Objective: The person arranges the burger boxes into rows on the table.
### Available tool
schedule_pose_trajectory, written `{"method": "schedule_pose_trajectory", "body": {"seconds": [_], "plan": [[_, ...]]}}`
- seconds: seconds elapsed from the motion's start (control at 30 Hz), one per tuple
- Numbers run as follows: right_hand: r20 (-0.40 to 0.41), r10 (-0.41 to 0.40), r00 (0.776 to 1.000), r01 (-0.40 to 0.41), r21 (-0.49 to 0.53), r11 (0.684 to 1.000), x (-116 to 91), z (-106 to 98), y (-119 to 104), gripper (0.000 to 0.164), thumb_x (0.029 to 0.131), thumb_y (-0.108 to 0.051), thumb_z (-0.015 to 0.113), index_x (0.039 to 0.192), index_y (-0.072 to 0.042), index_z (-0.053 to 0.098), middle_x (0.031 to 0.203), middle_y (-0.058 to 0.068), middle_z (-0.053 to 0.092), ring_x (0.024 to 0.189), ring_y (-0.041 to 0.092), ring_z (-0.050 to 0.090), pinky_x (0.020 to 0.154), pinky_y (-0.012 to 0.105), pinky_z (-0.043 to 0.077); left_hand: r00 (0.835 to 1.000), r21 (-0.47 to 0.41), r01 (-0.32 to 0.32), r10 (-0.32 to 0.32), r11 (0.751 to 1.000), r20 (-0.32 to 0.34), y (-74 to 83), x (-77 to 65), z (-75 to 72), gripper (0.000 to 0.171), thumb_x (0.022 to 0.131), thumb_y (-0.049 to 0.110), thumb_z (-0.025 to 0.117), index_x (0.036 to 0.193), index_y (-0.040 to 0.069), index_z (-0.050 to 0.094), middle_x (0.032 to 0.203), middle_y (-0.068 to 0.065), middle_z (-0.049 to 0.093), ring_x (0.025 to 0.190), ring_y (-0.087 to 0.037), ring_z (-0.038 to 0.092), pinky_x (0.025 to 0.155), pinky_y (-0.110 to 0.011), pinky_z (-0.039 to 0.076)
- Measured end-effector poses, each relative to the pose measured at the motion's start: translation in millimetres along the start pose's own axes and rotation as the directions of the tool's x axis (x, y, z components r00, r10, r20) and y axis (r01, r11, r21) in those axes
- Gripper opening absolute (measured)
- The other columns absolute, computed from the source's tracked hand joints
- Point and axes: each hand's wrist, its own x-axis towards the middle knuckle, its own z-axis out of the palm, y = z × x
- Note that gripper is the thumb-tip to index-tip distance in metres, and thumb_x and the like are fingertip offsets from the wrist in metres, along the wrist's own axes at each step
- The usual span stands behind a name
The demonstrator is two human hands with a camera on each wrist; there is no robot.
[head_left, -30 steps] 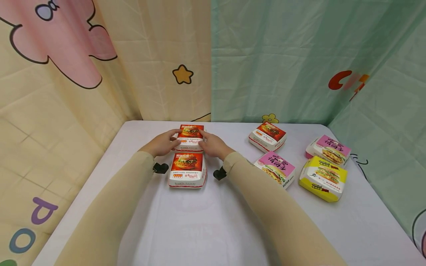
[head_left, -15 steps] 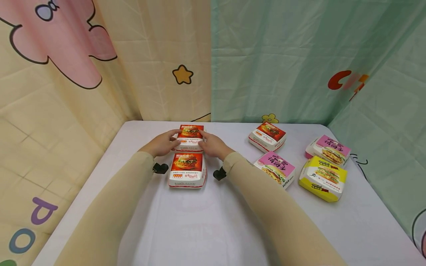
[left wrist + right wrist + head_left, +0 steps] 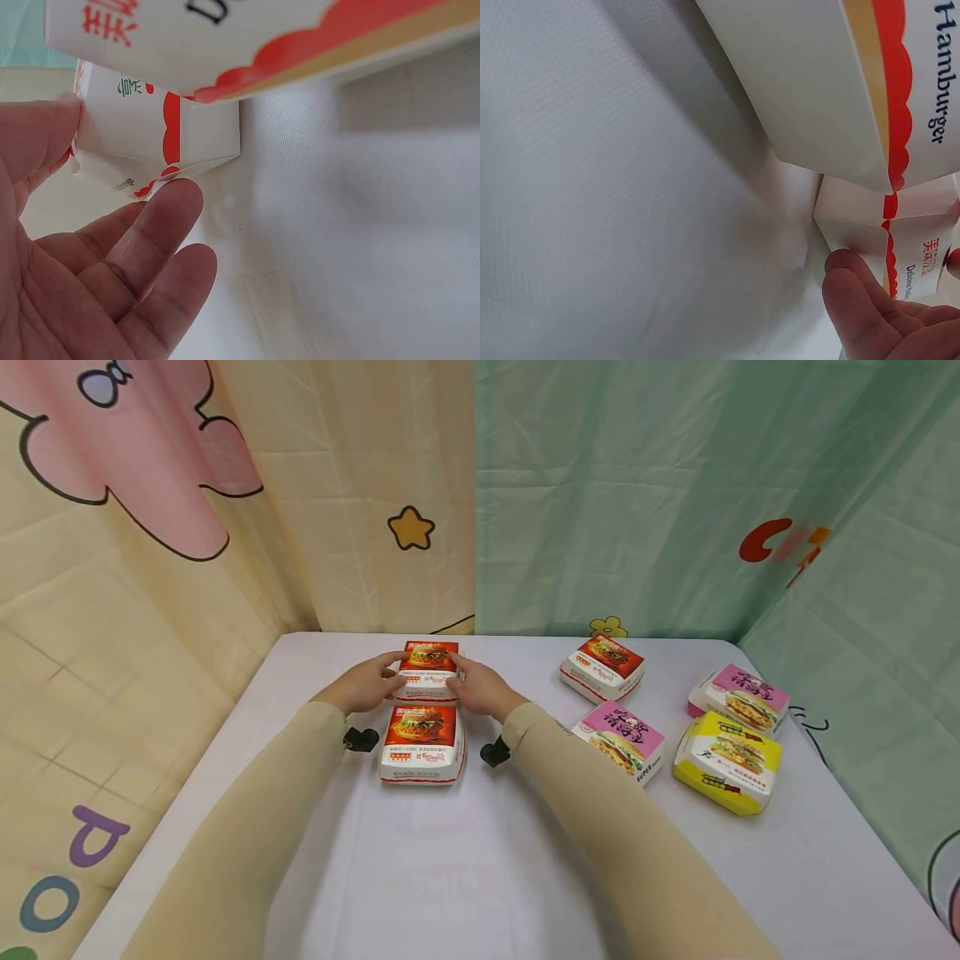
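Presently both hands are at the far red-and-white hamburger box (image 3: pixel 429 670), which lies straight ahead of the person on the white surface (image 3: pixel 450 868), near its back edge. The left hand (image 3: pixel 366 683) holds its left side and the right hand (image 3: pixel 483 685) holds its right side, with the gap between them just as wide as the box, so neither hand is nearer than the other. The box sits square to the person — its printed face is up — but I cannot tell which of its sides is the longer. Both arms reach forward and converge, and in each hand the thumb and the index finger rest at the lid while other fingers curve along the side wall. Directly on the person's side of it is the near red-and-white hamburger box (image 3: pixel 420 745), aligned with it and standing between the two wrists; whether the two boxes touch, I cannot tell. Well apart to the right lie the other boxes: one more red-and-white (image 3: pixel 603 667), two pink-and-white (image 3: pixel 622 739) and one yellow (image 3: pixel 729 764).
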Motion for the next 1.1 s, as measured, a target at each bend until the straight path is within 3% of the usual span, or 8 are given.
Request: {"method": "schedule_pose_trajectory", "body": {"seconds": [0.43, 0.6, 0.73, 0.97, 1.1], "plan": [[-0.007, 0.008, 1.000, -0.008, 0.002, 1.000, -4.3, -6.1, 1.4, 0.066, 0.111, -0.036, 0.050, 0.170, -0.027, 0.021, 0.173, 0.007, 0.033, 0.159, 0.028, 0.034, 0.128, 0.051, 0.032, 0.999, 0.040, -0.029, 0.029, 0.999, -0.019, 1.3, -8.4, -3.4, 0.066, 0.109, 0.045, 0.052, 0.168, 0.032, 0.026, 0.160, -0.025, 0.047, 0.124, -0.034, 0.067, 0.114, -0.062, 0.044], [-0.016, 0.015, 1.000, -0.015, -0.012, 1.000, -9.7, -11.5, -2.2, 0.068, 0.111, -0.038, 0.050, 0.170, -0.028, 0.019, 0.173, 0.006, 0.033, 0.159, 0.028, 0.032, 0.128, 0.051, 0.032, 0.999, 0.058, -0.033, 0.035, 0.998, -0.034, 4.5, -9.4, -9.2, 0.068, 0.109, 0.049, 0.051, 0.169, 0.031, 0.024, 0.164, -0.024, 0.042, 0.139, -0.042, 0.056, 0.117, -0.065, 0.041], [-0.027, 0.023, 0.999, -0.024, -0.019, 1.000, -16.9, -17.6, -7.0, 0.069, 0.111, -0.039, 0.050, 0.171, -0.028, 0.016, 0.173, 0.005, 0.033, 0.160, 0.028, 0.032, 0.127, 0.052, 0.033, 0.998, 0.062, -0.018, 0.022, 0.998, -0.063, 11.0, -12.5, -13.7, 0.072, 0.108, 0.051, 0.052, 0.169, 0.029, 0.022, 0.167, -0.022, 0.037, 0.151, -0.047, 0.040, 0.119, -0.069, 0.036], [-0.064, 0.014, 0.998, -0.018, -0.052, 0.998, -38.5, -31.0, -16.7, 0.070, 0.111, -0.037, 0.053, 0.170, -0.026, 0.019, 0.174, 0.003, 0.030, 0.160, 0.026, 0.032, 0.128, 0.050, 0.032, 0.986, 0.092, -0.060, 0.073, 0.994, -0.150, 29.8, -22.7, -18.3, 0.072, 0.108, 0.045, 0.054, 0.168, 0.019, 0.024, 0.168, -0.022, 0.035, 0.154, -0.046, 0.035, 0.123, -0.067, 0.030], [-0.086, -0.008, 0.996, 0.004, -0.049, 0.999, -55.6, -41.7, -18.9, 0.068, 0.111, -0.039, 0.053, 0.170, -0.028, 0.021, 0.174, 0.001, 0.031, 0.158, 0.026, 0.037, 0.126, 0.050, 0.035, 0.979, 0.099, -0.088, 0.105, 0.991, -0.177, 45.9, -31.6, -17.2, 0.073, 0.107, 0.044, 0.056, 0.168, 0.019, 0.025, 0.170, -0.019, 0.033, 0.155, -0.044, 0.033, 0.123, -0.067, 0.030]]}}
